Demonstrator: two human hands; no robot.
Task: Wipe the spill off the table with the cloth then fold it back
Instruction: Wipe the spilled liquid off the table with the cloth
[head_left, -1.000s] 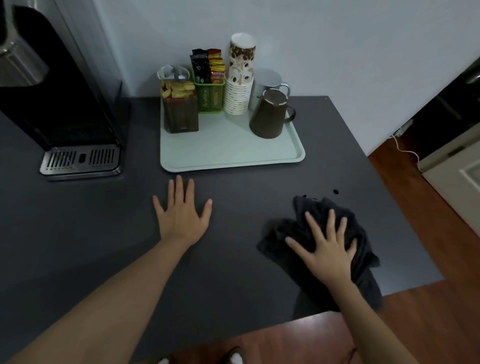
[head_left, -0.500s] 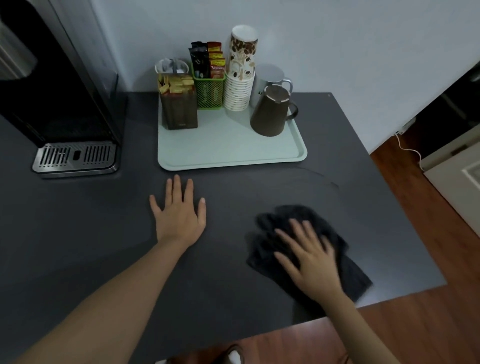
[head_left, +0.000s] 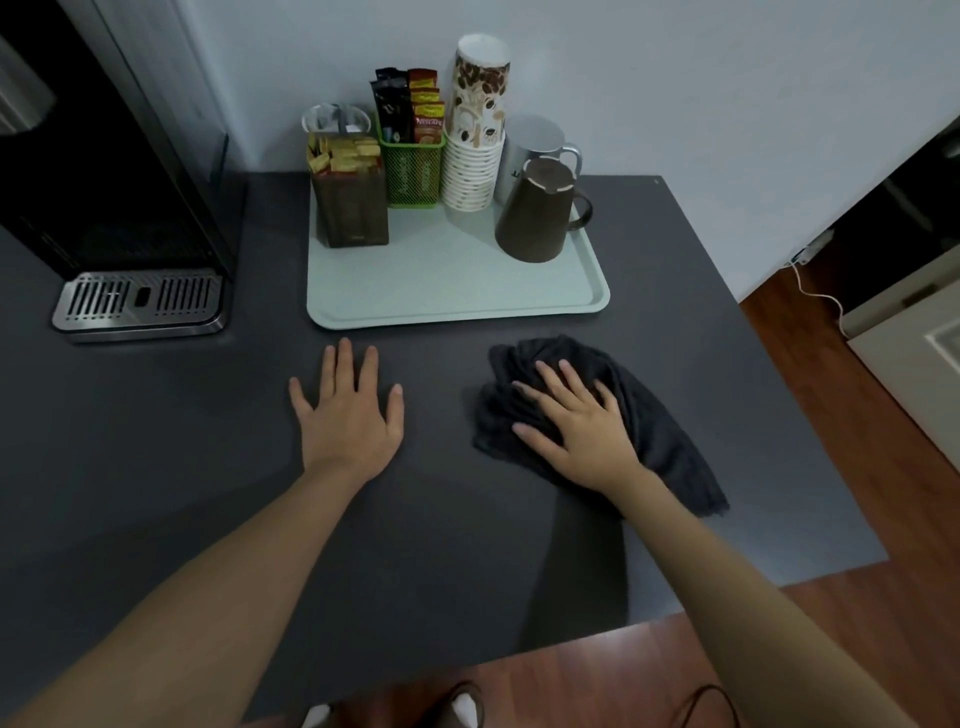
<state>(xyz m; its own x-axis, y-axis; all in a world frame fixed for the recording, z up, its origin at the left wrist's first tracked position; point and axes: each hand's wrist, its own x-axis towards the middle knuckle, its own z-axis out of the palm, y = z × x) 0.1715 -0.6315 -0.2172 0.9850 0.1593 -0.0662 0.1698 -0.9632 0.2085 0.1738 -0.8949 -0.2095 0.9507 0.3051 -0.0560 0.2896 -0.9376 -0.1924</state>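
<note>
A dark grey cloth (head_left: 657, 415) lies crumpled on the dark grey table (head_left: 156, 467), just in front of the tray's right corner. My right hand (head_left: 576, 431) presses flat on top of the cloth with fingers spread, covering its middle. My left hand (head_left: 348, 415) rests palm down on the bare table to the left, fingers apart, holding nothing. No drops of spill show on the table around the cloth; anything under the cloth is hidden.
A pale green tray (head_left: 457, 296) behind the hands carries a brown jug (head_left: 535, 218), a stack of paper cups (head_left: 475, 140), a metal mug and sachet holders. A coffee machine's drip grille (head_left: 140, 301) sits far left. Beyond the table's right edge (head_left: 779, 395) is wooden floor.
My right hand slid the cloth left, then forward toward the tray. The small dark drops seen beyond the cloth a second ago are gone. My left hand stayed put.
</note>
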